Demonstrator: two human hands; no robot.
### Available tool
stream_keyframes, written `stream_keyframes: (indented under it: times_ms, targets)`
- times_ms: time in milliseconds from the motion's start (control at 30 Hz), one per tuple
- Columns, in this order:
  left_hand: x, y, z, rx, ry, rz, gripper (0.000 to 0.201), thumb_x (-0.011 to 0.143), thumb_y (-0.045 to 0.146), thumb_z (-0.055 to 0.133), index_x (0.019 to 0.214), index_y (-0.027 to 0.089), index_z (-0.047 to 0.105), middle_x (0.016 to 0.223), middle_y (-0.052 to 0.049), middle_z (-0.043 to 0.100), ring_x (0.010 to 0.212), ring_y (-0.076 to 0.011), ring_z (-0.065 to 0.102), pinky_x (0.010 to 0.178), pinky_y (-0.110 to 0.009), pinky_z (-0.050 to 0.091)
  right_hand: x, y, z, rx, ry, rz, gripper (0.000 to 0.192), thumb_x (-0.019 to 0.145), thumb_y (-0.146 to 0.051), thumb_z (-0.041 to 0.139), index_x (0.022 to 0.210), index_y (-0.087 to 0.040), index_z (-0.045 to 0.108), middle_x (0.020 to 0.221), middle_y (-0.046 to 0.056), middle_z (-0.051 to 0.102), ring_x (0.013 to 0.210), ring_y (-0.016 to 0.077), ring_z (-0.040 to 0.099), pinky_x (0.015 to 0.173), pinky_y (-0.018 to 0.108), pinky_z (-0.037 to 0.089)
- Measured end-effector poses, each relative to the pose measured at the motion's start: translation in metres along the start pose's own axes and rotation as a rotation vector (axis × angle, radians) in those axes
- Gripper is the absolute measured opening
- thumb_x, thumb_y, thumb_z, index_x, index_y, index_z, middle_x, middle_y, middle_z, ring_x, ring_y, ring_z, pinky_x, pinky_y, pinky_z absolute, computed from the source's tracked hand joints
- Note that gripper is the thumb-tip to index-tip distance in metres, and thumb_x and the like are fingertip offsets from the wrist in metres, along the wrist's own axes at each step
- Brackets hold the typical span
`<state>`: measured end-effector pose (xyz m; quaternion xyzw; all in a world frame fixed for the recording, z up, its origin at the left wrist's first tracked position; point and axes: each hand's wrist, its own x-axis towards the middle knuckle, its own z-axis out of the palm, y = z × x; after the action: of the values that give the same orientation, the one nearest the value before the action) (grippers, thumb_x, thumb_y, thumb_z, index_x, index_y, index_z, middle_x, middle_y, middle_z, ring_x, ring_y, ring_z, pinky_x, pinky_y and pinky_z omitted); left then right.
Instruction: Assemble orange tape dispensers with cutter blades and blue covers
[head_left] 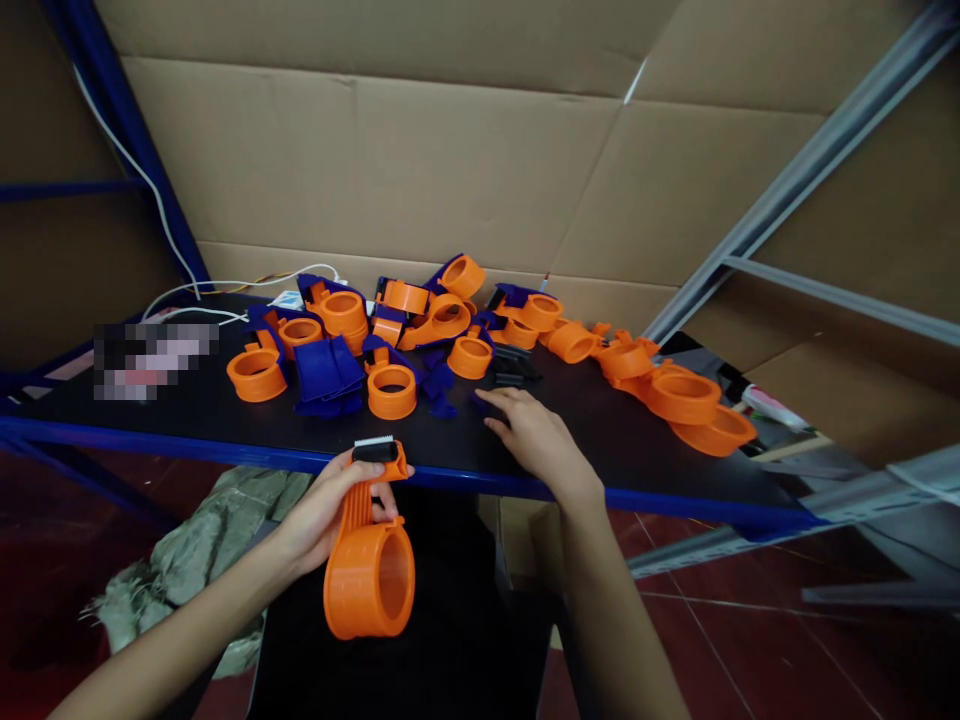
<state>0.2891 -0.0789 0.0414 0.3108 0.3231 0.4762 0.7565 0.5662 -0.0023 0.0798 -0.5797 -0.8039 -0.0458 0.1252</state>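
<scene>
My left hand (330,510) is closed around the handle of an orange tape dispenser (367,580), held in front of the table's near edge with its ring hanging down. A black piece with a white toothed blade (373,448) sits at the dispenser's upper end. Over the table, my right hand (529,430) reaches forward with thumb and index finger apart. A dark blue bit (478,402) shows at its fingertips; whether they touch it I cannot tell. Small blue parts (437,385) lie just left of that hand, and black parts (514,366) lie just beyond it.
Orange and blue tape dispensers (391,390) crowd the table's back. Flat blue pieces (328,370) lie left of centre. Orange dispenser bodies (682,393) line the right side. White cables (187,312) run at the back left. A metal frame (795,170) borders the right.
</scene>
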Motion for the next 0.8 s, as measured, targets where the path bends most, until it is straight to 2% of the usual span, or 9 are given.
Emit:
stream_keyframes:
  times_ms: [100,233,367,433,633,733,800]
  targets:
    - [-0.001,-0.001,0.001,0.023,0.008,0.008,0.026,0.086,0.015,0.063,0.112,0.011,0.063,0.094,-0.011,0.073,0.062,-0.0154,0.066,0.065,-0.031,0.059,0.004,-0.003,0.006,-0.004,-0.018,-0.001,0.039,0.093,-0.011,0.053,0.127,-0.026,0.066,0.127,0.007,0.065,0.118,0.0239,0.059,0.087,0.032,0.052]
    - [-0.001,0.000,0.002,0.032,0.000,0.021,0.023,0.086,0.017,0.065,0.109,0.012,0.064,0.103,-0.013,0.073,0.063,-0.0149,0.067,0.064,-0.029,0.059,0.004,-0.005,0.002,0.025,-0.008,0.003,0.029,0.094,-0.016,0.056,0.117,-0.025,0.070,0.112,0.008,0.067,0.107,0.0229,0.063,0.081,0.031,0.051]
    - [0.000,-0.001,0.002,0.029,-0.016,-0.011,0.021,0.085,0.017,0.066,0.106,0.013,0.064,0.117,-0.016,0.071,0.064,-0.0151,0.069,0.062,-0.028,0.059,0.003,-0.001,-0.001,0.097,0.005,-0.035,0.015,0.089,-0.022,0.066,0.104,-0.024,0.072,0.112,0.007,0.067,0.109,0.0230,0.061,0.083,0.032,0.050]
    - [0.001,-0.002,0.001,0.037,-0.025,-0.029,0.023,0.085,0.017,0.066,0.107,0.013,0.064,0.119,-0.016,0.070,0.065,-0.0158,0.069,0.060,-0.028,0.059,0.003,0.000,0.000,0.138,-0.013,-0.046,0.012,0.088,-0.023,0.068,0.100,-0.023,0.071,0.110,0.006,0.069,0.104,0.0220,0.063,0.080,0.031,0.050]
    - [0.000,-0.001,0.003,0.038,-0.010,-0.045,0.024,0.084,0.016,0.066,0.108,0.013,0.064,0.117,-0.015,0.070,0.065,-0.0154,0.070,0.058,-0.025,0.058,0.001,-0.006,0.001,0.272,-0.109,-0.026,0.019,0.085,-0.024,0.071,0.103,-0.018,0.072,0.095,0.006,0.074,0.077,0.0171,0.066,0.070,0.027,0.049]
    - [0.000,0.000,0.003,0.031,-0.009,-0.044,0.024,0.084,0.016,0.066,0.108,0.013,0.064,0.115,-0.015,0.071,0.064,-0.0148,0.070,0.058,-0.025,0.058,-0.004,-0.011,-0.004,0.345,-0.157,-0.052,0.022,0.088,-0.025,0.069,0.107,-0.018,0.074,0.097,0.008,0.076,0.077,0.0183,0.068,0.073,0.029,0.051]
    - [0.001,0.001,0.003,0.033,-0.006,-0.047,0.024,0.083,0.016,0.068,0.107,0.013,0.064,0.115,-0.015,0.071,0.064,-0.0150,0.070,0.057,-0.025,0.058,-0.007,-0.013,-0.006,0.392,-0.155,-0.074,0.017,0.088,-0.021,0.066,0.102,-0.019,0.076,0.102,0.008,0.076,0.082,0.0189,0.070,0.077,0.030,0.052]
